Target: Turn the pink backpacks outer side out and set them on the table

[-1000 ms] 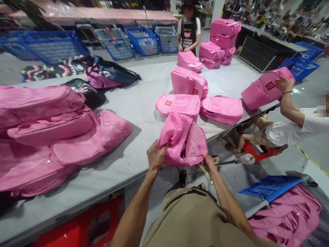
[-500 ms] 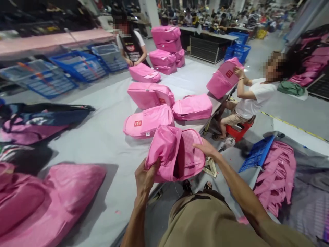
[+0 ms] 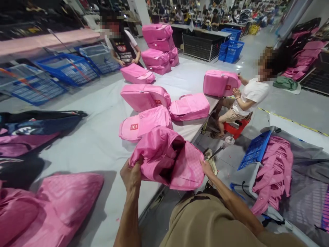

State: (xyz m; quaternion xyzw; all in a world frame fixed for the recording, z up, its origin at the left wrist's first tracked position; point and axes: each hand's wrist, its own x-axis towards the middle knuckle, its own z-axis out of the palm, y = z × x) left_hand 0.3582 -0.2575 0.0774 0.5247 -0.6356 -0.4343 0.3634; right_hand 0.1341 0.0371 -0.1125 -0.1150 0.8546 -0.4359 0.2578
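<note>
Both hands (image 3: 132, 175) grip a crumpled, soft pink fabric backpack (image 3: 167, 157).

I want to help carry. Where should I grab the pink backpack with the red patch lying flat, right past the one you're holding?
Probably grab the pink backpack with the red patch by its rounded near-left end, beside the red patch, coming from the bare table on its left. Other bags crowd its far and right sides, and the open bag held by the left hand and right hand blocks the front.
</note>
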